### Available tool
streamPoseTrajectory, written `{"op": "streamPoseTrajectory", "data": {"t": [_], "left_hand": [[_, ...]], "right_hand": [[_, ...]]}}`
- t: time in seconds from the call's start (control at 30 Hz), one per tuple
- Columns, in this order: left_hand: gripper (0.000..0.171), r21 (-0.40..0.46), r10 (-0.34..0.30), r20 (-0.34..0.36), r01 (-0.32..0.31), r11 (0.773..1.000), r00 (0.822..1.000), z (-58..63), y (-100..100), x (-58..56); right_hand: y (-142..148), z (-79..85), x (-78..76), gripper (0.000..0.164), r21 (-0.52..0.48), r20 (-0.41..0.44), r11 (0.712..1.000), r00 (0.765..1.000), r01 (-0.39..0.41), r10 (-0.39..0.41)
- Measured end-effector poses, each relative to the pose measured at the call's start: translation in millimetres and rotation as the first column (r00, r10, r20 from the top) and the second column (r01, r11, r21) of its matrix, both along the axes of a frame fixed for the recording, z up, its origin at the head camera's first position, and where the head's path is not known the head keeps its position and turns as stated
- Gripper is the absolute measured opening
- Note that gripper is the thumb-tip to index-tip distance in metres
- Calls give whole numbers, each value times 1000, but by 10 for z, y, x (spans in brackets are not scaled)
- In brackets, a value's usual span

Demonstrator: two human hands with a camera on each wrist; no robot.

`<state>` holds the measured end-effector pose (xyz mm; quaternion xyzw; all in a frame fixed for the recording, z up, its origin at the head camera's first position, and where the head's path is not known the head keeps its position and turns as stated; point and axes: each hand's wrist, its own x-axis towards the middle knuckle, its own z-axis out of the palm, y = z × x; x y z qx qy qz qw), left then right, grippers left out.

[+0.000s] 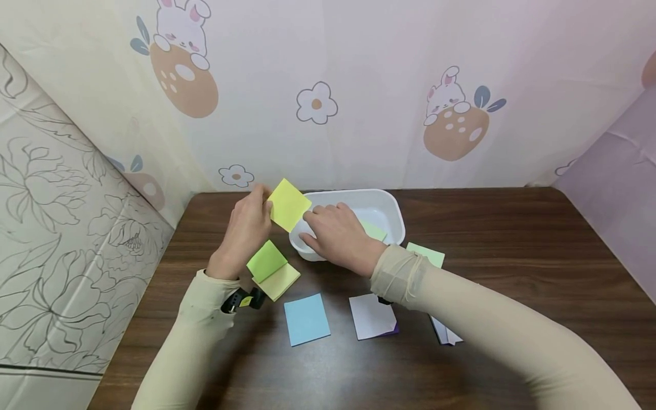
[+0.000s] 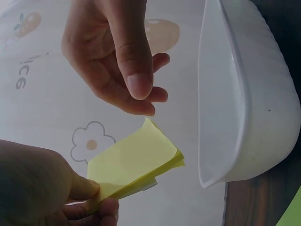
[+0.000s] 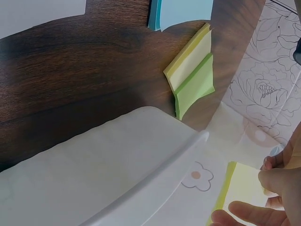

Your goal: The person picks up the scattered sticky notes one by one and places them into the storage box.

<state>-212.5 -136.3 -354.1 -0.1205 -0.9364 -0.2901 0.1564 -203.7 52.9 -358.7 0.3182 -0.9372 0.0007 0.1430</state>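
Between the thumb and fingers of my left hand [image 1: 247,226] is a pad of yellow sticky notes [image 1: 288,205], gripped by one edge and raised beside the tub. Its sheets fan slightly apart in the left wrist view. My right hand [image 1: 339,232] hovers over the front rim of the white plastic tub [image 1: 396,219]. In the left wrist view its fingers [image 2: 139,86] bend loosely just short of the pad, with nothing in them. A light green note [image 1: 373,230] lies inside the tub.
On the brown wooden table [image 1: 492,239], a green pad [image 1: 267,261] overlaps a pale yellow pad [image 1: 279,281] near my left wrist. Blue notes [image 1: 307,320] and white notes [image 1: 371,317] lie in front. My right sleeve partly covers more notes. A patterned curtain [image 1: 359,142] hangs behind.
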Motion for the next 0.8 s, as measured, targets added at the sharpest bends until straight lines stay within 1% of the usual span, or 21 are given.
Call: {"op": "streamPoseTrajectory", "data": {"t": [0.2, 0.37, 0.63, 0.8], "left_hand": [[20, 13, -8, 51, 8, 1000, 999, -32, 37, 6], [21, 21, -17, 72, 16, 1000, 997, -70, 80, -17], [22, 23, -26, 108, 24, 999, 994, -124, 138, -43], [21, 16, -29, 111, 27, 999, 993, -176, 163, -60]], "right_hand": [[24, -18, -18, 26, -1, -8, 1000, 1000, 3, -3], [44, -21, -26, 26, -13, -11, 1000, 1000, 6, -6], [64, -27, -39, 25, -3, 2, 1000, 1000, 24, -24], [68, -36, -46, 25, 4, 11, 1000, 999, 30, -30]]}}
